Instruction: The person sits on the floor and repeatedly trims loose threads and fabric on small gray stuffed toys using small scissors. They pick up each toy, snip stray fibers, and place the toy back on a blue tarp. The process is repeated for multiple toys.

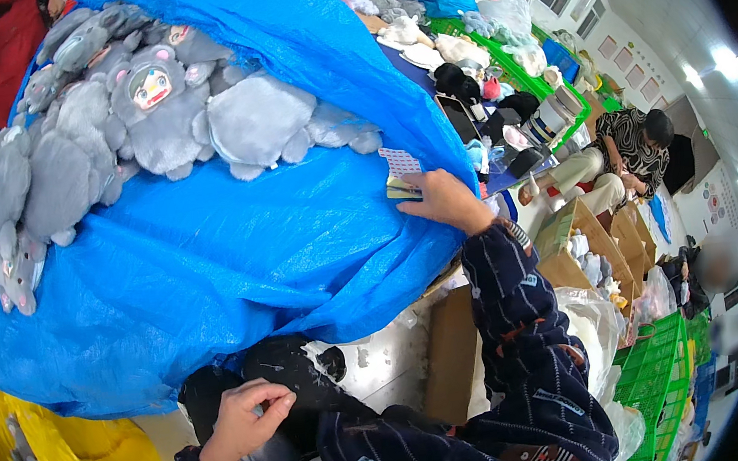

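My right hand (450, 200) reaches out to the right edge of the blue plastic sheet (232, 238). Its thumb and fingers close on a small yellow-and-dark pad (403, 188). A white sheet with rows of small red marks (400, 160) sticks out beyond the pad. Close to my lap, my left hand (249, 420) is closed, thumb pressed against the curled fingers; whatever it may pinch is too small to make out. A bit of grey plush (272, 454) shows just below it. Grey plush animal pieces (162, 118) lie heaped on the far side of the sheet, one with a printed face.
A yellow sack (93, 458) with grey plush stands at lower left. To my right are cardboard boxes (587, 245) and a green crate (656, 389). Beyond the sheet, a cluttered table (495, 58) holds plush pieces and containers. Another person (632, 157) sits at the right.
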`<state>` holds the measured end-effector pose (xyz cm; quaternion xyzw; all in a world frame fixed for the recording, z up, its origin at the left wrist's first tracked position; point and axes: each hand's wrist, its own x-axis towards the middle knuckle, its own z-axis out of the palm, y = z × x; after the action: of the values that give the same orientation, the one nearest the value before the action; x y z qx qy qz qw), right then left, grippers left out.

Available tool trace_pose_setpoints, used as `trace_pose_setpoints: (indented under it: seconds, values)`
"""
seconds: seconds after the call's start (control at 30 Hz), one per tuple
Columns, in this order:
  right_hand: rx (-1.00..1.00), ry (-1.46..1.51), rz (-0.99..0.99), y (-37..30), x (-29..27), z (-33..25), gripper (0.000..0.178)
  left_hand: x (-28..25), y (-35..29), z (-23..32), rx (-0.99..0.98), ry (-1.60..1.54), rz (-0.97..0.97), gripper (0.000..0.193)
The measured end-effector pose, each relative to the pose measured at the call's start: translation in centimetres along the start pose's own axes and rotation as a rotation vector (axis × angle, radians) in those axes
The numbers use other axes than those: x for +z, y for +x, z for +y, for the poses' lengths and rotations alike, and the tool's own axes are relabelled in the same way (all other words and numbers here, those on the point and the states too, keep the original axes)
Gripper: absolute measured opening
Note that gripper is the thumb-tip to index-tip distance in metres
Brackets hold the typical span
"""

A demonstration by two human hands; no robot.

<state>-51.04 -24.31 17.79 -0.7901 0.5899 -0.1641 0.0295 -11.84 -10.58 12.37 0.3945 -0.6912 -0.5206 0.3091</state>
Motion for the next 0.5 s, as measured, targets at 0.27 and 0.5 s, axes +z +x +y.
trace_pose_setpoints:
  seconds: [0.27,0.5]
  values:
    - [-0.064,-0.202,0.28,-1.3,1.7,-0.9,0.022,0.4,2.4,0.2,0.141,-0.096,0.012,0.008]
    - [-0.518,-0.139,0.37,-4.9,4.9,-13.4,0.033,0.3,7.9,0.9,-0.211,-0.643,0.079,0.035]
